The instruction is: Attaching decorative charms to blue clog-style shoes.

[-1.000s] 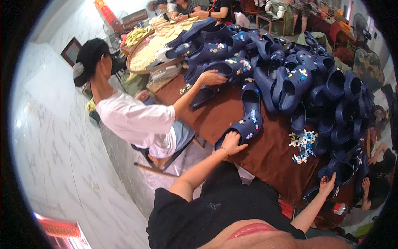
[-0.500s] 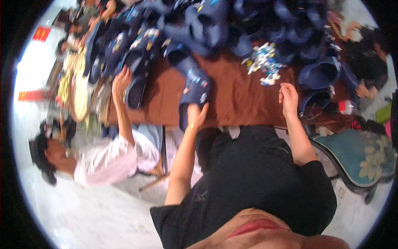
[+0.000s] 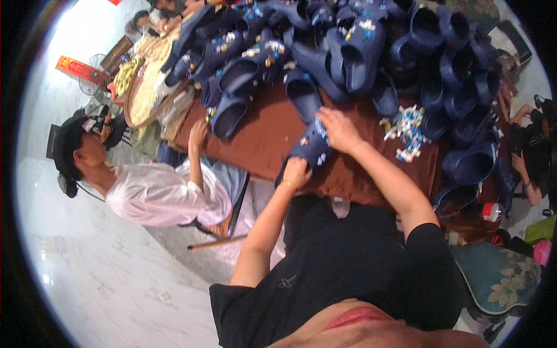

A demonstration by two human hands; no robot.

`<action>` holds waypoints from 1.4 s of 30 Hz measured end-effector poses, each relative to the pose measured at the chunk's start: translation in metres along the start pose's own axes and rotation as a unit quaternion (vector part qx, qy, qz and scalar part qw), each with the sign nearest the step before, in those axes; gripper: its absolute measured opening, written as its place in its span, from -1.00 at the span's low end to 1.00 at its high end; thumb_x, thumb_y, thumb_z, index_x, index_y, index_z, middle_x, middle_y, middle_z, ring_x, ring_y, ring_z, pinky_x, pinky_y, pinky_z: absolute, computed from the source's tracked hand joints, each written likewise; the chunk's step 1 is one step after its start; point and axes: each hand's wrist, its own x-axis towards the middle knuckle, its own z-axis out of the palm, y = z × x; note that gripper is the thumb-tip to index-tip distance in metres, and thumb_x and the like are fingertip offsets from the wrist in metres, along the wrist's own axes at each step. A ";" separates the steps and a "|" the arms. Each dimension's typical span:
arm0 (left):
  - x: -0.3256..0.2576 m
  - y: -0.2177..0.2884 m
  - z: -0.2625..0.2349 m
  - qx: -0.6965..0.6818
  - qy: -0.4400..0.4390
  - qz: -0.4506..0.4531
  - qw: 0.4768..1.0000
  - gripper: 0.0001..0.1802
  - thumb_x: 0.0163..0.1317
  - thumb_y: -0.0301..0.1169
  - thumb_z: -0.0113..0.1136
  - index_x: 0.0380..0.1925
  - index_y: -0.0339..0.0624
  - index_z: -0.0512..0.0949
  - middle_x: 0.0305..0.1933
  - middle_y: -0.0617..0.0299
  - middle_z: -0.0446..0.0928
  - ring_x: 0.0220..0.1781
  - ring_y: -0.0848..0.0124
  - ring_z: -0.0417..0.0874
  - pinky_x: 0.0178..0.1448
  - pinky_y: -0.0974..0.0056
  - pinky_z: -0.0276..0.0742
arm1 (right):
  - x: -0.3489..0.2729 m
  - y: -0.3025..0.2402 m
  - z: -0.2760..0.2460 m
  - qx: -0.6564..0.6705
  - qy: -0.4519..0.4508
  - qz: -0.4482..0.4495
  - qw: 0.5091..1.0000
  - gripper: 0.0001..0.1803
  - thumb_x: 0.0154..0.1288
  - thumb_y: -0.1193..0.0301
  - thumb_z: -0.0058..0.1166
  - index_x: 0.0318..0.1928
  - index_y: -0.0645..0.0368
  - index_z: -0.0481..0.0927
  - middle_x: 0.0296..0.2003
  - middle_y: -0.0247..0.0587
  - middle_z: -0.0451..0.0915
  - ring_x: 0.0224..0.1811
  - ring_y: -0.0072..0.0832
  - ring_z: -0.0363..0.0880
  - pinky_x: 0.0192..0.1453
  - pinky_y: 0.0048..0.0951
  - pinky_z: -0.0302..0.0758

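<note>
A navy clog [image 3: 313, 145] with small white and coloured charms on its top lies at the table's near side. My left hand [image 3: 297, 172] reaches into its opening and holds it, fingers partly hidden inside. My right hand [image 3: 341, 130] is at the clog's toe, fingers bent and pressed together against its upper; whatever they pinch is hidden. Just beyond the toe another navy clog [image 3: 303, 95] lies with its opening facing up. To the right, a loose pile of small white, blue and yellow charms [image 3: 408, 132] sits on the brown cloth [image 3: 362, 182].
Many navy clogs [image 3: 362, 55] are heaped across the table's far side and right end. At the left a person in a white shirt [image 3: 159, 194] sits with a hand by a clog [image 3: 229, 116]. A round tray [image 3: 145, 95] stands beyond. A teal chair [image 3: 493, 281] is at lower right.
My right hand has moved left from near the charm pile onto the clog's toe. The clog, with my left hand in it, now tilts to the right. The whole view has shifted.
</note>
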 end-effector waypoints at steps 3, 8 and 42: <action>0.011 0.017 -0.009 -0.053 -0.033 0.026 0.998 -0.77 -0.17 -0.34 0.15 -0.55 -0.29 0.46 -0.49 -0.11 0.47 -0.35 -0.01 0.49 -0.20 0.05 0.41 | 0.006 -0.003 -0.006 -0.026 -0.124 -0.014 0.992 -0.53 -0.06 0.52 0.00 -0.02 0.16 0.41 0.03 -0.14 0.37 0.11 -0.20 0.28 0.08 -0.19 0.32; 0.016 0.028 0.011 -0.153 -0.025 0.085 0.984 -0.70 -0.12 -0.34 0.13 -0.39 -0.32 0.45 -0.29 -0.16 0.46 -0.18 -0.02 0.46 -0.05 0.07 0.37 | -0.020 0.009 -0.029 0.011 -0.249 0.040 0.967 -0.56 -0.10 0.49 0.15 -0.09 0.19 0.47 -0.01 -0.16 0.39 0.10 -0.21 0.28 0.12 -0.26 0.28; 0.021 0.040 0.027 -0.123 -0.051 0.063 0.989 -0.70 -0.05 -0.29 0.06 -0.36 -0.27 0.47 -0.28 -0.10 0.49 -0.13 0.05 0.47 0.01 0.09 0.34 | -0.106 -0.020 -0.026 0.040 0.036 0.086 0.995 -0.68 -0.06 0.60 0.04 -0.19 0.22 0.44 -0.25 -0.10 0.39 -0.28 -0.16 0.49 -0.23 -0.28 0.46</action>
